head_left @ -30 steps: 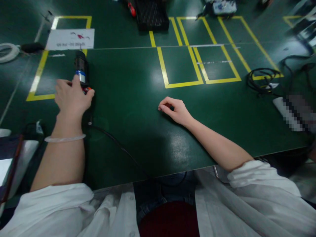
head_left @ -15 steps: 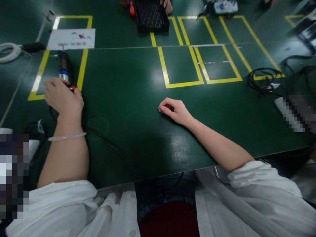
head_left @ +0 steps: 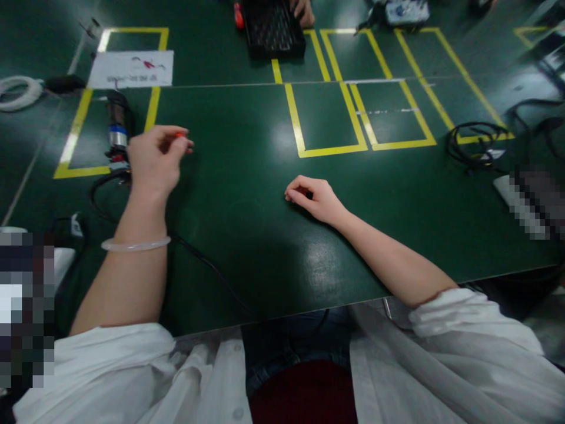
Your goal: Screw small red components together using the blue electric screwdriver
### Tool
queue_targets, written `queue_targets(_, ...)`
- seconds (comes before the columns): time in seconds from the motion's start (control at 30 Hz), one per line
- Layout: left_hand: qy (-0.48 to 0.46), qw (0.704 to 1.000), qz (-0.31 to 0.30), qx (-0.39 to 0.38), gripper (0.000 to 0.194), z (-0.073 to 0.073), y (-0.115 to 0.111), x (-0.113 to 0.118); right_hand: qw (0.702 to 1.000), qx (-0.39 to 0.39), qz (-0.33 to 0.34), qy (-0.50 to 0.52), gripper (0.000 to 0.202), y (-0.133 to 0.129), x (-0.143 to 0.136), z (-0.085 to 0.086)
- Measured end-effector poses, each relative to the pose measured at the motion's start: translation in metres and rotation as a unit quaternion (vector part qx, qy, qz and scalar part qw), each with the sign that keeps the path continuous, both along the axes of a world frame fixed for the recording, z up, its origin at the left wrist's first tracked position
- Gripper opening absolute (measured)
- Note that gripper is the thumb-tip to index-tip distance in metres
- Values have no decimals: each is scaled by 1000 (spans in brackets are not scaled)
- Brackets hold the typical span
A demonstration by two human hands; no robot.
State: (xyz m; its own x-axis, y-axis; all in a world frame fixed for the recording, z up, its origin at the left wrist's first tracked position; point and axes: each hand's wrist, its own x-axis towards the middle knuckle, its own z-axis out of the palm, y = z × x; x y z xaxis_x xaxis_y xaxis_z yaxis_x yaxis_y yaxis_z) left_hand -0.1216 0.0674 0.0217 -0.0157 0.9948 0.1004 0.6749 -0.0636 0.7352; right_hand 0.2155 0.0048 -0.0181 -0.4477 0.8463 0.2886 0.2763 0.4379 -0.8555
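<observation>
My left hand point(head_left: 156, 156) is closed in a pinch on a small orange piece point(head_left: 180, 135), mostly hidden by the fingers and too small to name. Just left of this hand lies a black cylindrical device point(head_left: 118, 112) with a blue and silver band, inside a yellow tape outline point(head_left: 82, 172). A black cable point(head_left: 99, 203) curves from its near end. My right hand point(head_left: 315, 200) rests on the green table point(head_left: 247, 235), its fingers curled towards the thumb with nothing seen in them.
Across the table a black tray point(head_left: 276, 50) stands beside another person's hand point(head_left: 303, 13) and a red object point(head_left: 239, 16). A printed white card point(head_left: 132, 69) lies at the far left, near a white coil point(head_left: 20, 94). Coiled black cable point(head_left: 470, 144) is on the right.
My left hand has moved right, away from the black cylindrical device, with the orange piece between its fingers. More of the device now shows. My right hand has stayed in place.
</observation>
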Motion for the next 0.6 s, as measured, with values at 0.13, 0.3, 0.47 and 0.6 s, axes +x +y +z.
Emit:
queue_targets(0.13, -174, 970, -153, -79, 39, -10, -19, 75, 1000, -5, 0, 11, 14, 1, 0, -4)
queue_targets(0.3, -191, 939, -245, -151, 37, -16, -47, 113, 999, -10, 16, 31, 32, 3, -2, -9)
queue_targets(0.47, -176, 938, -260, -146, 41, -16, -51, 110, 999, 18, 40, -9, 26, 3, -2, -7)
queue_targets(0.6, -206, 932, -248, -164, 50, -16, -53, 112, 998, 35, 42, -18, 14, 3, -2, -7)
